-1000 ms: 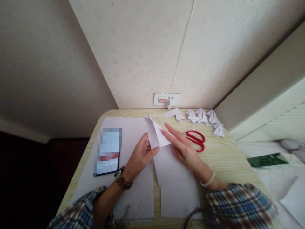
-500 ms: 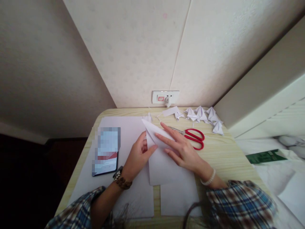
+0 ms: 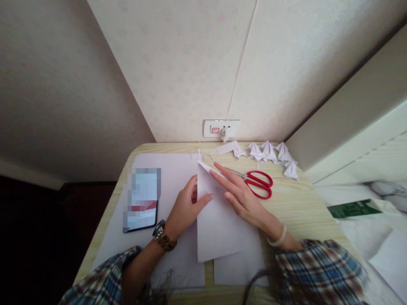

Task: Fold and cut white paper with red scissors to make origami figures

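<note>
A folded sheet of white paper (image 3: pixel 216 233) with a pointed top is raised in front of me. My left hand (image 3: pixel 184 207) grips its left edge, thumb on the front and the other fingers partly hidden behind. Along the slanting upper right edge lie the stretched, slightly spread fingers of my right hand (image 3: pixel 246 201). Red-handled scissors (image 3: pixel 259 182) rest just beyond that hand, their blades partly covered by it. Larger white sheets (image 3: pixel 178 269) lie flat under my hands, and another white sheet (image 3: pixel 238 271) is at the front right.
A phone (image 3: pixel 144 216) with a lit, blurred screen lies on the left. Several small folded paper pieces (image 3: pixel 269 151) stand along the table's back right, near a paper strip (image 3: pixel 227 147). The wooden table (image 3: pixel 299 216) meets the wall below a socket (image 3: pixel 221 128).
The paper has turned more upright, its tip moving right and its lower edge coming nearer to me. My right fingers have shifted from its face to its upper right edge.
</note>
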`<move>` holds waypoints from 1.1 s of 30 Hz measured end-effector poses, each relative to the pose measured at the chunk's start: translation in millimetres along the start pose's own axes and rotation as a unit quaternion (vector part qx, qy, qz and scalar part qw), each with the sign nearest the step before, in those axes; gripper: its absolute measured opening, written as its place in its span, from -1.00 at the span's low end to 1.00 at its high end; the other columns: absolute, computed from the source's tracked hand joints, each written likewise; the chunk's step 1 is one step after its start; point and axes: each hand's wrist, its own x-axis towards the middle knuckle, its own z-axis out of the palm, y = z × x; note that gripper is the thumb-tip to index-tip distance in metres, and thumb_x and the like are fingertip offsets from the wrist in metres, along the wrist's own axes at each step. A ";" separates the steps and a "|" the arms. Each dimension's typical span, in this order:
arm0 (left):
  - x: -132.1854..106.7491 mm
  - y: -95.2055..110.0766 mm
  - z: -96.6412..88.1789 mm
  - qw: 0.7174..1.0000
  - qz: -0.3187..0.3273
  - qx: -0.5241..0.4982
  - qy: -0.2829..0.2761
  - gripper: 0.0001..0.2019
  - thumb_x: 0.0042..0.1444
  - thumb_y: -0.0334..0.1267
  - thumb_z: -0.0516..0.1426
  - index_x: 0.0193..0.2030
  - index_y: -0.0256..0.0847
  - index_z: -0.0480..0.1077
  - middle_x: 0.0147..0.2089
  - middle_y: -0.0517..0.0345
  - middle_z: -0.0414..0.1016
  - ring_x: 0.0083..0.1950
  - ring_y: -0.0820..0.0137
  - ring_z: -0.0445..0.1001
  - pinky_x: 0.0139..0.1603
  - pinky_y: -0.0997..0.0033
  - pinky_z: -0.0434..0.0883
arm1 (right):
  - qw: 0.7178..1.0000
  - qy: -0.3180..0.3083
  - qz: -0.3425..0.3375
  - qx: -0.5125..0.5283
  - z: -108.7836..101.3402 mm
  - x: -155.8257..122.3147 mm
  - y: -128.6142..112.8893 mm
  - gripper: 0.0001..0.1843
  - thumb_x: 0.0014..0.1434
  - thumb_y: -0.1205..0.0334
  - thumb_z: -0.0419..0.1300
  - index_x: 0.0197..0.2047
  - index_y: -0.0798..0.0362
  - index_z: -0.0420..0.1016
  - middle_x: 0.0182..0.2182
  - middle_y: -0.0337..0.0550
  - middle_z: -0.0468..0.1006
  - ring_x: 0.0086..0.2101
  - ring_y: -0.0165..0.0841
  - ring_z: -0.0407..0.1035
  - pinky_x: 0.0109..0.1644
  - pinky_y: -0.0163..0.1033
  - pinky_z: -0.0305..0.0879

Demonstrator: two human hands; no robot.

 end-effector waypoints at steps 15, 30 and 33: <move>-1.6 6.5 -0.9 0.999 -0.019 -0.037 0.011 -0.70 0.17 -0.19 0.08 0.01 -0.26 0.33 0.02 0.01 0.52 -0.05 0.26 0.50 -0.19 0.41 0.41 | 0.992 0.121 -0.001 0.022 6.3 -1.4 7.0 -0.44 0.34 0.36 -0.05 0.37 -0.09 0.06 0.26 -0.08 0.30 0.24 -0.26 0.18 0.28 -0.03 0.17; -0.8 4.5 3.0 0.999 -0.005 -0.018 -0.050 -0.77 0.11 -0.25 0.16 -0.12 -0.29 0.46 -0.17 0.11 0.60 -0.16 0.28 0.50 -0.18 0.41 0.36 | 0.980 0.064 -0.078 -0.173 14.3 4.8 1.4 -0.38 0.31 0.44 -0.07 0.40 0.03 -0.04 0.28 0.06 0.24 0.28 -0.24 0.09 0.26 0.02 0.20; -0.9 4.8 2.8 0.998 -0.005 -0.028 -0.047 -0.78 0.12 -0.23 0.15 -0.13 -0.30 0.45 -0.17 0.10 0.60 -0.14 0.28 0.50 -0.18 0.42 0.36 | 0.971 0.030 -0.079 -0.225 14.3 5.5 -1.6 -0.45 0.32 0.41 -0.07 0.37 0.11 0.07 0.29 0.07 0.22 0.29 -0.23 0.05 0.26 -0.01 0.19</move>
